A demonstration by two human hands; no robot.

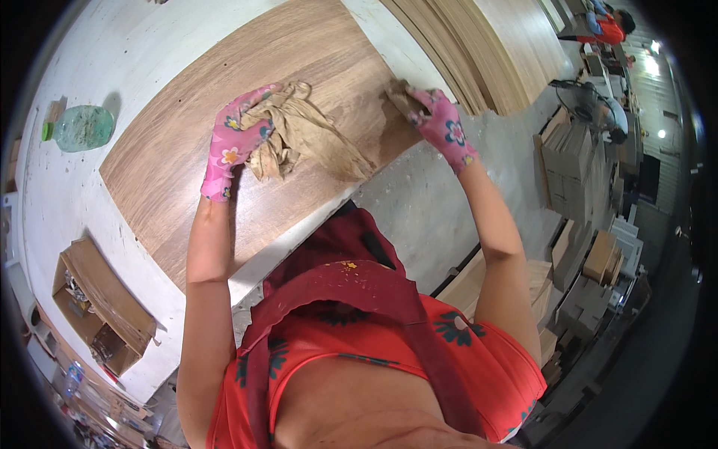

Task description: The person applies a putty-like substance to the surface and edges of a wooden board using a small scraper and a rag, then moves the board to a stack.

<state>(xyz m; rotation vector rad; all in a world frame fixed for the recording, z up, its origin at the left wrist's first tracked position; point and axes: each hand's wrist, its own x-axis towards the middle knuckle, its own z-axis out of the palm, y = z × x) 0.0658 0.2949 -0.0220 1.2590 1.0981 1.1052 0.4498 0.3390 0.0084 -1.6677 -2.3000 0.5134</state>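
Note:
A wood-grain panel lies flat on a white worktable. My left hand, in a pink flowered glove, grips a crumpled tan rag that rests on the panel. My right hand, in the same kind of glove, holds a smaller wad of tan rag at the panel's right edge, pressed against the wood.
A stack of wooden panels stands at the back right. A green-capped bottle lies on the table at the left. An open cardboard box sits at the lower left. Piles of boards and another person are at the right.

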